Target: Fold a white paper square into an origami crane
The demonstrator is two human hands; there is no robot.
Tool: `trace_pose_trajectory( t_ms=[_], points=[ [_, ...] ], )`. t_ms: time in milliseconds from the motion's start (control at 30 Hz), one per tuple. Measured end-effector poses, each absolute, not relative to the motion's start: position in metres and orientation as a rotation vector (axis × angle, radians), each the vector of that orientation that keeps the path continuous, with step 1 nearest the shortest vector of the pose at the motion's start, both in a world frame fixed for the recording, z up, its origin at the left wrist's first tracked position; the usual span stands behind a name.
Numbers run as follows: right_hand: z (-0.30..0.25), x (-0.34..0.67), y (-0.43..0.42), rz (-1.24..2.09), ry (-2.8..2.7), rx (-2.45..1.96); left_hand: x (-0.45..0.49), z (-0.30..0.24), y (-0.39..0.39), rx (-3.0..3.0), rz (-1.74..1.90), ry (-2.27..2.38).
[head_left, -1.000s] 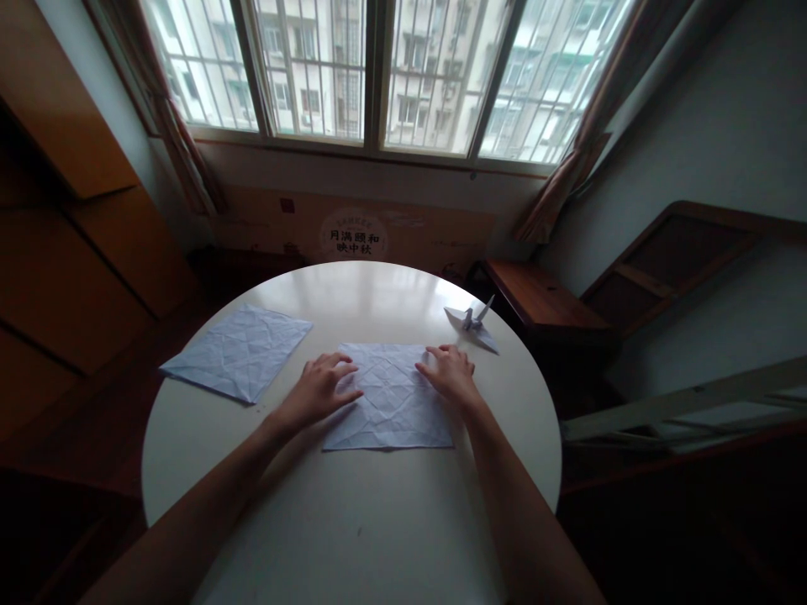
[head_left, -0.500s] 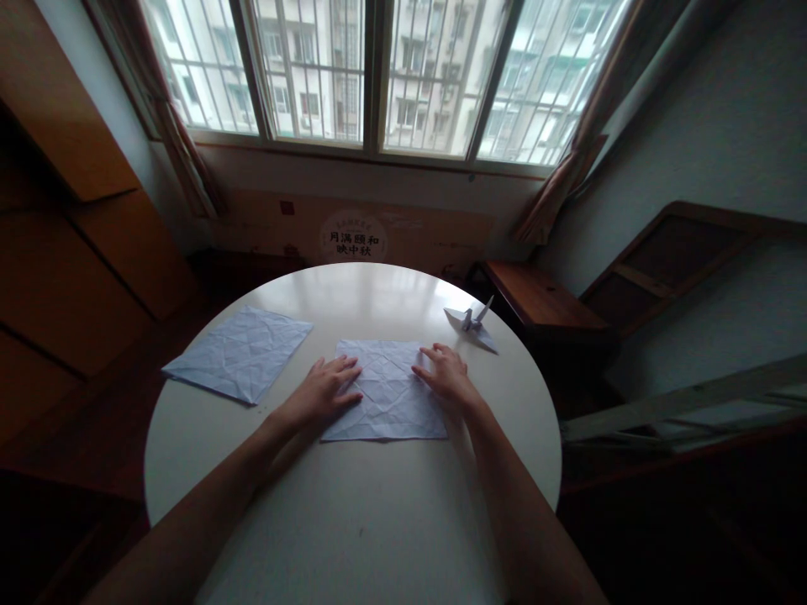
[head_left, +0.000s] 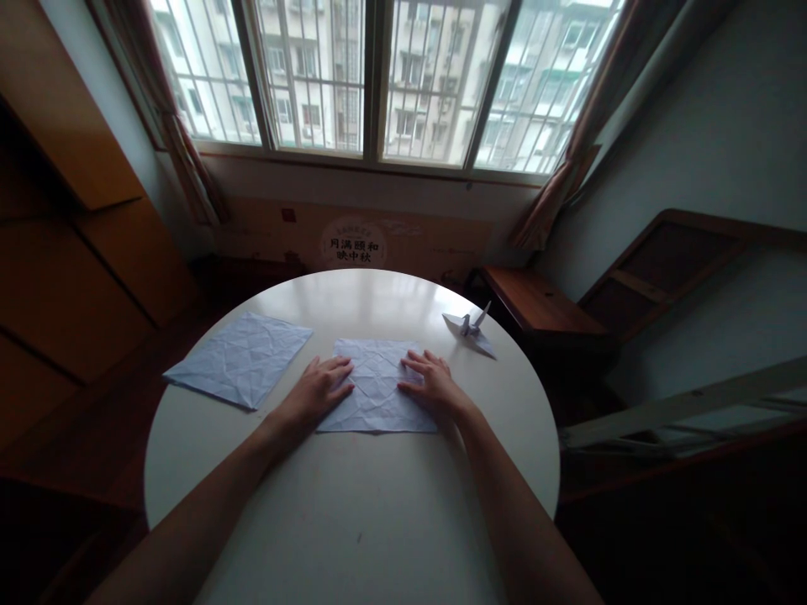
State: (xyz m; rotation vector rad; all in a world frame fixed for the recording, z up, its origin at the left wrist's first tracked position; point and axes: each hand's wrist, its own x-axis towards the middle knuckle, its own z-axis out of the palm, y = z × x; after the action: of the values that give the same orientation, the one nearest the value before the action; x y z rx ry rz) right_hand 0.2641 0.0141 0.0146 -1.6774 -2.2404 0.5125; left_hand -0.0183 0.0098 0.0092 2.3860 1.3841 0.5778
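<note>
A creased pale-blue square sheet of paper (head_left: 377,378) lies flat on the round white table (head_left: 353,512) in front of me. My left hand (head_left: 313,391) rests flat on the sheet's left side with fingers stretched out. My right hand (head_left: 430,385) lies flat on its right side, fingers spread and pointing left. Neither hand grips anything. The two hands are close together over the sheet's middle.
A second creased sheet (head_left: 243,357) lies at the table's left. A folded paper crane (head_left: 470,326) stands near the far right edge. A wooden bench (head_left: 535,302) and a bed frame (head_left: 668,260) are to the right, wooden cupboards to the left, a barred window ahead.
Both hands have slid inward across the sheet toward its middle, and the sheet looks flatter. The view has tipped slightly.
</note>
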Motion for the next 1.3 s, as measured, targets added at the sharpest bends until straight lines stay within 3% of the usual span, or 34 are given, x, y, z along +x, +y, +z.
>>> trace_pose_trajectory(
  t_ms=[233, 567, 800, 1033, 1300],
  points=[
    [0.013, 0.264, 0.014, 0.497, -2.221, -1.693, -0.023, 0.009, 0.012, 2.392, 0.602, 1.455],
    [0.009, 0.265, 0.020, 0.225, -2.063, -2.055, -0.019, 0.022, 0.010, 2.112, 0.500, 2.050],
    [0.013, 0.262, 0.015, 0.236, -2.071, -2.076, -0.020, 0.017, 0.018, 1.957, 0.484, 1.946],
    [0.016, 0.261, 0.014, 0.279, -2.077, -2.089, -0.026, 0.028, 0.018, 1.460, 0.869, 1.610],
    [0.010, 0.265, 0.016, 0.254, -2.094, -2.030, -0.021, 0.041, 0.011, 1.071, 1.034, 1.310]
  ],
)
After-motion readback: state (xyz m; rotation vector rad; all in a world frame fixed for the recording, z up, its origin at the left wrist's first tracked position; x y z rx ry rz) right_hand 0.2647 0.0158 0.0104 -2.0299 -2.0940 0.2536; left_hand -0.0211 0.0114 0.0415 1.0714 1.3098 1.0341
